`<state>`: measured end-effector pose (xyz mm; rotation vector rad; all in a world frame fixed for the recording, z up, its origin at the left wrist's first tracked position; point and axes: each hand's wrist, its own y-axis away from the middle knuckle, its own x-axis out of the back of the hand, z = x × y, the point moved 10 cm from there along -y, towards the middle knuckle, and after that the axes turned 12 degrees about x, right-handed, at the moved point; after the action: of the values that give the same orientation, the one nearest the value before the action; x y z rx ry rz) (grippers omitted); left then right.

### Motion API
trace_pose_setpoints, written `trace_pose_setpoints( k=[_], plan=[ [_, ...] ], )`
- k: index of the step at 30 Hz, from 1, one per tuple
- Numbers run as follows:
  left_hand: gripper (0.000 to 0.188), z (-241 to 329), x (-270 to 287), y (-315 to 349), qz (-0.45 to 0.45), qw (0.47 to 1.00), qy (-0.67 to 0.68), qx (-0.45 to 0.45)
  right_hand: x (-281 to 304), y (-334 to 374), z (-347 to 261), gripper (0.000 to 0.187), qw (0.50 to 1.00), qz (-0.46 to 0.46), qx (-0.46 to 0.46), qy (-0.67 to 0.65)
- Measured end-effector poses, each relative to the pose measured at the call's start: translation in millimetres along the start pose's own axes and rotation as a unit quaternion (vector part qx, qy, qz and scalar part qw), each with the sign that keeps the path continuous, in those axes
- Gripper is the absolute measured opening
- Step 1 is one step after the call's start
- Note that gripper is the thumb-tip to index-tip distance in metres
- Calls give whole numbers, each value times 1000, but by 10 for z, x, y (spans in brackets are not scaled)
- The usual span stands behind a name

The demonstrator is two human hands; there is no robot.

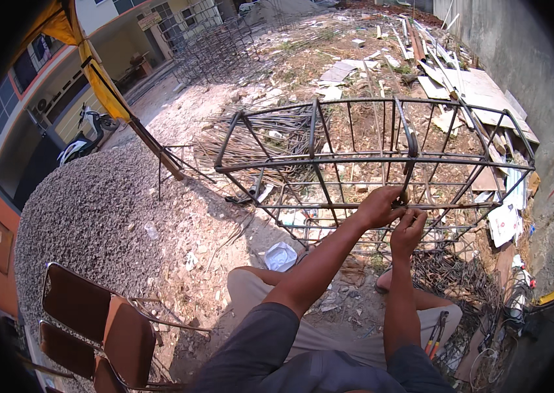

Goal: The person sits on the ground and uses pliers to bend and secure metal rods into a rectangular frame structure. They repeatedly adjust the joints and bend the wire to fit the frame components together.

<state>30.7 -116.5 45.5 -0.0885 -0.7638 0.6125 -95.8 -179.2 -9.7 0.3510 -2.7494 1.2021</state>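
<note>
A long cage of dark steel rebar (362, 158), made of lengthwise bars and square stirrups, stands in front of me at knee height. My left hand (379, 205) is closed round the bars where a stirrup crosses the near lower bar. Just below and to the right, my right hand (408, 229) has its fingertips pinched together close under the same crossing. Whatever lies between those fingertips is too small to make out. A pair of pincers (435, 335) with red-orange handles rests by my right thigh.
Cut rods (251, 141) lie behind the cage's left end. A gravel heap (87, 216) and brown chairs (129, 340) are at left. Boards (480, 95) and scraps lie along the right-hand wall (519, 59). A yellow-wrapped post (110, 95) leans at upper left. A white plastic container (281, 257) lies near my legs.
</note>
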Motion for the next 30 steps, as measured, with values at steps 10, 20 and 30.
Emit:
trace_pose_setpoints(
  k=[10,20,30],
  plan=[
    [28,-79,32,-37,-3,999,25,21,-69,26,239,26,991,-1,-106,-80],
    [24,-44,37,-41,-13,998,44,35,-94,32,238,25,985,-1,-119,-122],
    [24,-125,-46,-106,-42,996,54,63,-402,572,572,31,879,58,-307,-360]
  ],
)
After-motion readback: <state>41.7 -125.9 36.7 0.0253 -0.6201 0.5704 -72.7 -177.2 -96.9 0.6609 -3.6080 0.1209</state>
